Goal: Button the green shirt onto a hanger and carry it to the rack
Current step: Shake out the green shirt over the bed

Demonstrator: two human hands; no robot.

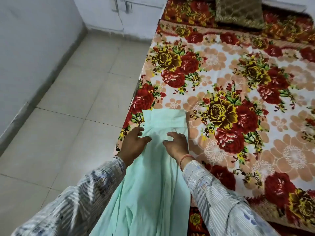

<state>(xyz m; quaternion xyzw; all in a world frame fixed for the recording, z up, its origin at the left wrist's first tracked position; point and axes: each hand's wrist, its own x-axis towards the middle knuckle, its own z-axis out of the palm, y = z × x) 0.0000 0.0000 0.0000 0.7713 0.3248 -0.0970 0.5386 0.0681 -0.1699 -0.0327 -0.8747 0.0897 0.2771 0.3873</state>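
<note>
1. Patterned sleeves (73,198) fill both near corners, blurred, and overlap the side edges of the green shirt (150,193). Its near end is cut off by the bottom of the view.
2. Between the two arms the shirt runs lengthwise from near to far along the left edge of the bed (221,74). Its far end lies flat and squared on the floral cover. Buttons and placket are too faint to make out.
3. Over that far part, the left grip (134,143) has its fingers spread across the shirt's left edge. The right grip (177,143) has its fingers spread and bent, tips down on the cloth. Neither pinches any fabric; what lies under the palms is hidden.
4. Further off, a tiled floor (76,92) lies to the left, and a brown cushion (238,12) sits at the bed's far end.
</note>
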